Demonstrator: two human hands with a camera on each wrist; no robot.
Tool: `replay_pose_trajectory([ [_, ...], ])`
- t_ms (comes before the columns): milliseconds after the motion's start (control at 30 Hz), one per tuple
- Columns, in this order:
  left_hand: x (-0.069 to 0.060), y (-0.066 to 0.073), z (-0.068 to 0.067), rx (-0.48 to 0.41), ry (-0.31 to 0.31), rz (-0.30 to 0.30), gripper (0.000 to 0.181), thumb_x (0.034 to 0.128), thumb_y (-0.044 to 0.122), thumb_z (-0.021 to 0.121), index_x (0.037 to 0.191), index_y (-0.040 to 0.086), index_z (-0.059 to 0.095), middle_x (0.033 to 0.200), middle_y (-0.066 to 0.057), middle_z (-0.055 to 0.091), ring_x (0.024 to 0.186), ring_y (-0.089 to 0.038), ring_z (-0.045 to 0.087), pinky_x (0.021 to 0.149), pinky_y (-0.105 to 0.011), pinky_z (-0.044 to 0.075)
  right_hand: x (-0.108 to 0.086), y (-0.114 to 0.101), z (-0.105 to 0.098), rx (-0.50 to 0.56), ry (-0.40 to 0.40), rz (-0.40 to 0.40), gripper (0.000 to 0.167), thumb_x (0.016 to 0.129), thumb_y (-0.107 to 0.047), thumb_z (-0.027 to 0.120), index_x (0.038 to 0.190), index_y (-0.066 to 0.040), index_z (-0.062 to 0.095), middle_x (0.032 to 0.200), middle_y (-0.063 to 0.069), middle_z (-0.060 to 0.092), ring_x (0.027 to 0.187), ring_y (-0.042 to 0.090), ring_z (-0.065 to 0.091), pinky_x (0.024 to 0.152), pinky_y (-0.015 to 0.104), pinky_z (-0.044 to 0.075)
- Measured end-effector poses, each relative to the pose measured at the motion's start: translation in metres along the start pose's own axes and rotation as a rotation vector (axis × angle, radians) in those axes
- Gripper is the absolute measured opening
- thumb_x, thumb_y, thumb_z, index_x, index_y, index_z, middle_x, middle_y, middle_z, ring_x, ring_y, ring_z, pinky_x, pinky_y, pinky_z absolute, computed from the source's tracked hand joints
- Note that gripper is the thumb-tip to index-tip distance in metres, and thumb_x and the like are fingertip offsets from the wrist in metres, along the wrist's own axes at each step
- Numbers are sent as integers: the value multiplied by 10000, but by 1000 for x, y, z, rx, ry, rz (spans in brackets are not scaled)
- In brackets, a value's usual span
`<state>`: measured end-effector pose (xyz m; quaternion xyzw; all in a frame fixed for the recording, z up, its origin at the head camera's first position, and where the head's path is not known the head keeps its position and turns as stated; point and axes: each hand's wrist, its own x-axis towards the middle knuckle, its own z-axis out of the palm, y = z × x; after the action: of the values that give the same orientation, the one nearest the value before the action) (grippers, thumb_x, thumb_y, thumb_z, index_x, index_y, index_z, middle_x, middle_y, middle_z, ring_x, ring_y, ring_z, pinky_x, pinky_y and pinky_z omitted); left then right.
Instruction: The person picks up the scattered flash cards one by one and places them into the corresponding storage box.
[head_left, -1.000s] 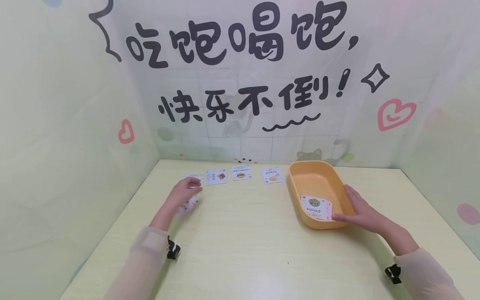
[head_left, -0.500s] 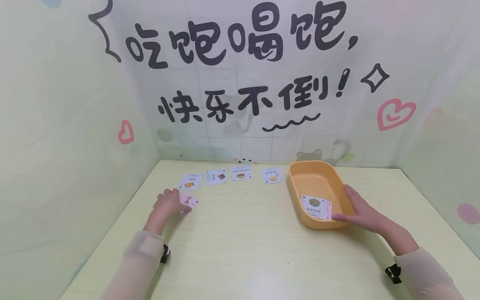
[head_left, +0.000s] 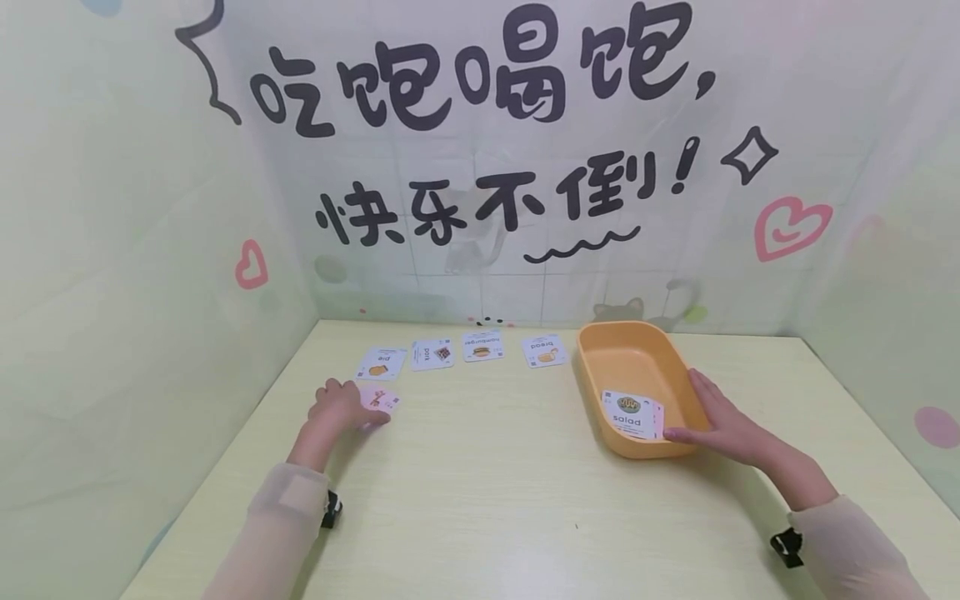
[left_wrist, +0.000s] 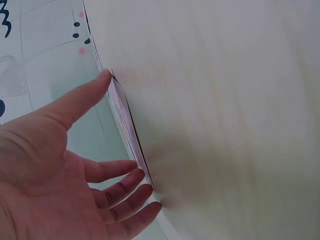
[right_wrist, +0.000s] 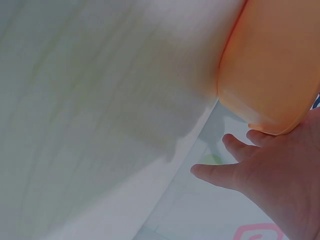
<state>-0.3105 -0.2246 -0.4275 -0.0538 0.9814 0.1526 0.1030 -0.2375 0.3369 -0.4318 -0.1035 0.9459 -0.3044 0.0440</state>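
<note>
In the head view my left hand (head_left: 337,415) grips a pink flashcard (head_left: 378,400) on the table, thumb at its near right and fingers at its far left. Part of that card is hidden under the hand. The left wrist view shows the card edge-on, spanned between thumb (left_wrist: 85,100) and fingertips (left_wrist: 142,187). My right hand (head_left: 731,429) holds the right side of an orange tray (head_left: 648,362), its thumb over the rim at the near corner and its fingers along the outer wall. A white "salad" flashcard (head_left: 630,415) lies in the tray over a pinkish one.
Along the back of the table lie white flashcards marked "pie" (head_left: 381,364), "pork" (head_left: 432,355), "hamburger" (head_left: 483,345) and "bread" (head_left: 544,352). Printed sheeting (head_left: 480,283) stands behind the table and at both sides.
My left hand has drawn back from near the pie card to the pink flashcard and taken hold of it. The pie card now shows. The right hand and tray stay put.
</note>
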Motion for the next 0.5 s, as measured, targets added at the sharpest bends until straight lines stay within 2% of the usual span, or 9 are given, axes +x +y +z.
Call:
replay_pose_trajectory([
  [133,1,1,1,-4,3,-10,863,765,443,818,1217,-192,447,1098,-289,437,993,-385,419,755,-431,460,0,0,0,-3,0,0,1159,834,-436,731,1550,94,-9,1593,380,65,1436,594,129,1105,783,204],
  [267,4,3,1,-20,6,-25,903,749,416,837,1249,-197,401,1128,-297,430,1013,-388,421,797,-461,475,0,0,0,-4,1,0,1156,835,-435,731,1552,90,-8,1595,378,63,1437,593,130,1106,782,205],
  [367,5,3,1,-53,2,-28,953,744,376,848,1307,-192,329,1164,-323,443,1035,-406,447,859,-504,490,0,0,1,-2,0,-2,1156,836,-433,733,1552,91,-8,1595,379,58,1439,594,125,1108,781,202],
  [500,5,3,0,-152,-38,-10,1065,767,274,840,1436,-191,154,1270,-380,453,1093,-450,505,993,-569,476,1,0,1,-4,-1,-2,1160,836,-433,733,1551,91,-14,1594,380,59,1438,594,126,1107,782,204],
])
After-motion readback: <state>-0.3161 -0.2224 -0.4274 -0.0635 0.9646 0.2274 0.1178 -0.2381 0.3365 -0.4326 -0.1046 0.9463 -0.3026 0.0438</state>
